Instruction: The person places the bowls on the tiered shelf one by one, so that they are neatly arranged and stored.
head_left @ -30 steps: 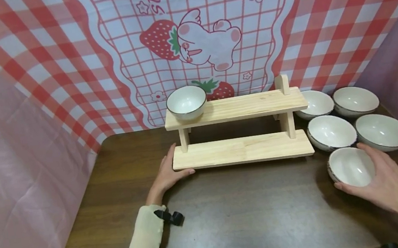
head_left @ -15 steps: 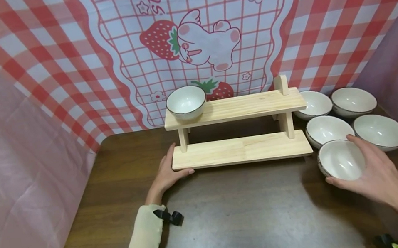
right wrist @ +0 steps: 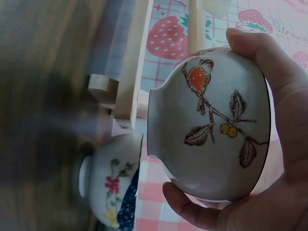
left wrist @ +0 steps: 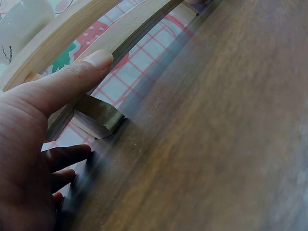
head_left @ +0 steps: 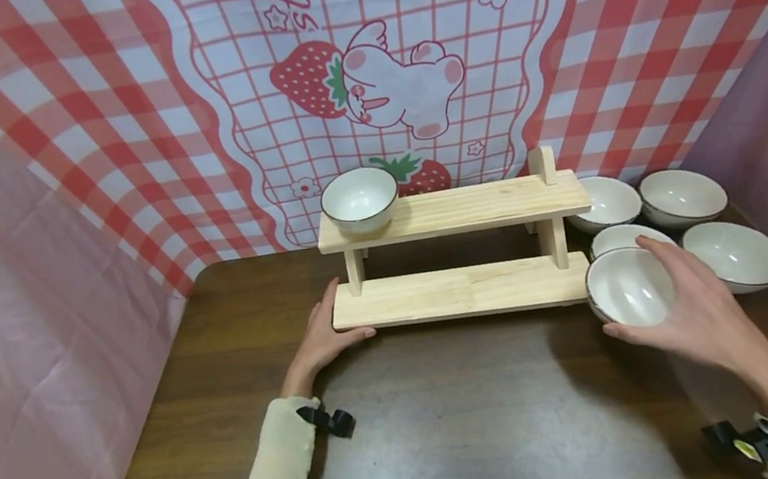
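Note:
My right hand [head_left: 702, 307] grips a small white bowl [head_left: 625, 289] with a dark rim, thumb and fingers on opposite sides. A bird and leafy branch decorate the bowl's outside in the right wrist view. It is tilted, its inside facing the head camera, and overlaps the lower board's right end there. At the left end of the two-tier wooden shelf [head_left: 464, 290], my left hand [head_left: 319, 340] holds the lower board, its thumb [left wrist: 72, 82] along the front edge and other fingers lower down by the end. Another white bowl [head_left: 360, 200] stands on the upper board's left.
Several white bowls stand right of the shelf, including a back-corner bowl [head_left: 683, 196], a right-hand bowl [head_left: 736, 254] and one partly hidden behind the held bowl. A red-and-white strawberry cloth [head_left: 399, 76] hangs behind the brown table [head_left: 451, 417]. Pink curtains [head_left: 23, 319] flank it.
My right hand has carried the bowl left and away from me, from in front of the bowl group to the shelf's right end. The left hand stays put on the shelf.

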Action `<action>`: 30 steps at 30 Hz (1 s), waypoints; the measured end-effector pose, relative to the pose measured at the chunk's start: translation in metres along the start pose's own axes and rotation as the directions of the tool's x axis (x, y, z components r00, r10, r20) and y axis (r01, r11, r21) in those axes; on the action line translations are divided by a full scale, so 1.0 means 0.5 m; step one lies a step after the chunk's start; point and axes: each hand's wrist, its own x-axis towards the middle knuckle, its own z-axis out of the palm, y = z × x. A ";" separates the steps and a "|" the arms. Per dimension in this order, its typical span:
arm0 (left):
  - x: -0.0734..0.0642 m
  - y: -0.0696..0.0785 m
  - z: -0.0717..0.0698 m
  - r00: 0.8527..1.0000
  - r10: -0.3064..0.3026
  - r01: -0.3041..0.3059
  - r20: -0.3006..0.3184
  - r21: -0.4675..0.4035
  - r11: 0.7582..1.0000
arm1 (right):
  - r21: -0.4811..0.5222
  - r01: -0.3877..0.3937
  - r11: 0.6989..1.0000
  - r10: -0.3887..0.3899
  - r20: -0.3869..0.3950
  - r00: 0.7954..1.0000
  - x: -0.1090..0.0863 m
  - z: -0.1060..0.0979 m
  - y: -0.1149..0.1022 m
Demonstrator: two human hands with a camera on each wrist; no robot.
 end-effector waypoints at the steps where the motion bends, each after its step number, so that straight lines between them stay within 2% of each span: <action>1: 0.000 0.000 0.000 1.000 0.000 0.000 0.001 0.002 1.000 | 0.001 0.002 1.000 -0.002 0.001 1.000 0.004 0.000 -0.003; 8: 0.000 0.001 0.001 1.000 -0.001 0.001 0.002 -0.004 1.000 | 0.008 0.044 0.999 -0.044 -0.003 0.999 0.037 -0.003 -0.027; 15: 0.000 0.000 0.001 1.000 0.000 0.000 0.000 -0.006 1.000 | 0.016 0.032 0.999 -0.032 0.021 0.999 0.062 -0.007 -0.052; 24: -0.003 0.002 0.001 1.000 -0.016 0.016 -0.002 -0.016 1.000 | 0.004 0.061 0.998 -0.062 0.038 0.997 0.097 -0.007 -0.086; 30: -0.002 0.001 0.000 1.000 -0.010 0.010 0.006 -0.016 1.000 | 0.004 0.049 0.999 -0.049 0.084 0.995 0.121 -0.013 -0.109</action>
